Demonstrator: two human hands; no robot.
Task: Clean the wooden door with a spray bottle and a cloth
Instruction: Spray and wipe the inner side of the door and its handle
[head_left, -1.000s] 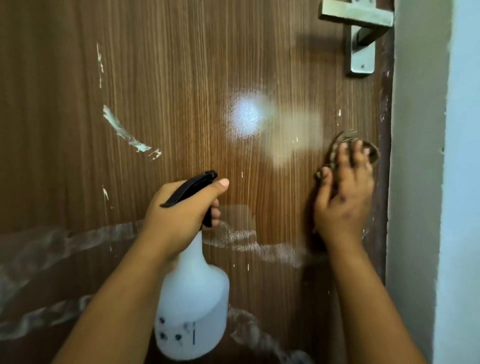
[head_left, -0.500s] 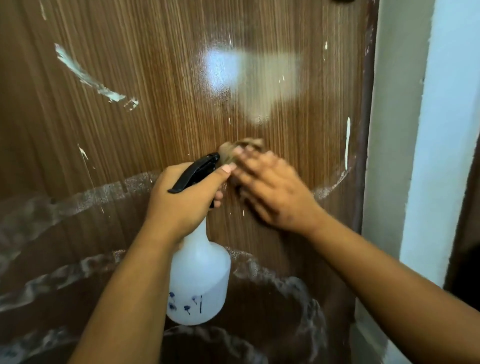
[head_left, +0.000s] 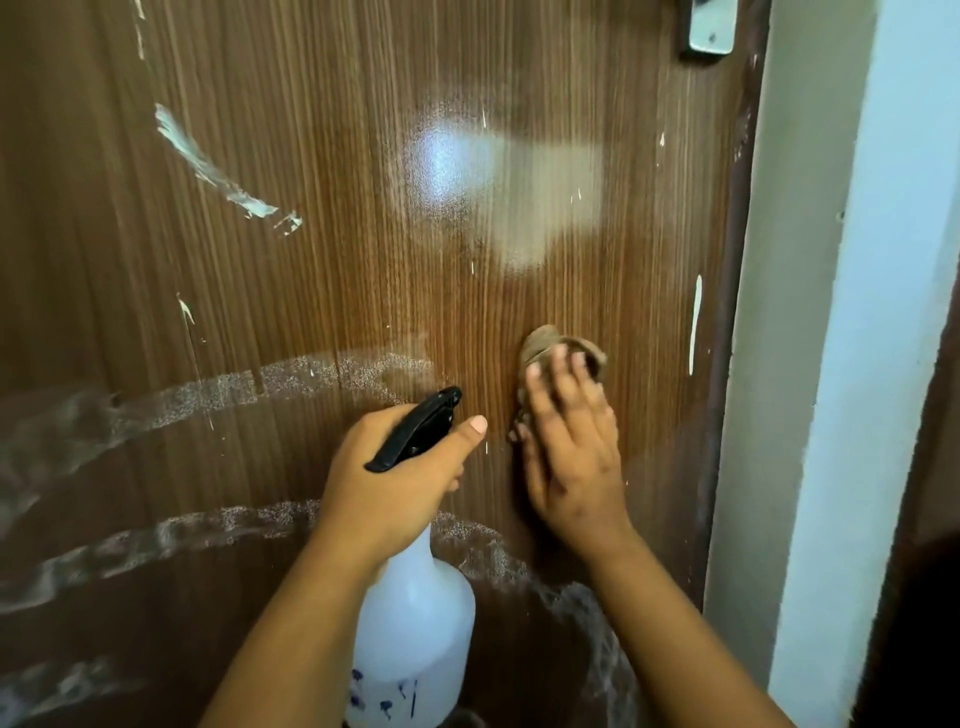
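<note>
Head view of a wooden door (head_left: 322, 218) during cleaning. The left hand (head_left: 395, 478) grips the neck of a white translucent spray bottle (head_left: 415, 639), fingers curled round it below the black trigger head (head_left: 415, 428), thumb extended along the head's right side; the bottle hangs upright in front of the lower middle of the door, its base cut by the bottom edge of the view. The right hand (head_left: 569, 457), fingers straight and spread, presses a brown cloth (head_left: 550, 348) flat against the door just right of the trigger head; only the cloth's upper folds show above the fingertips. Thumb and cloth lie close together without touching. Above the hands a bright glare patch (head_left: 447, 171) sits beside a paler dull patch (head_left: 550, 192). White smears (head_left: 208, 166) mark the upper left panel, and curved whitish streaks (head_left: 208, 395) run across the lower left. A thin vertical white streak (head_left: 695, 322) lies between the cloth and the door's dark right edge (head_left: 727, 332), leaving a narrow strip of panel on that side; wide bare panel extends left and upward. A metal handle plate (head_left: 711, 28) is cut off at top right; a pale door frame (head_left: 779, 312) adjoins the edge
</note>
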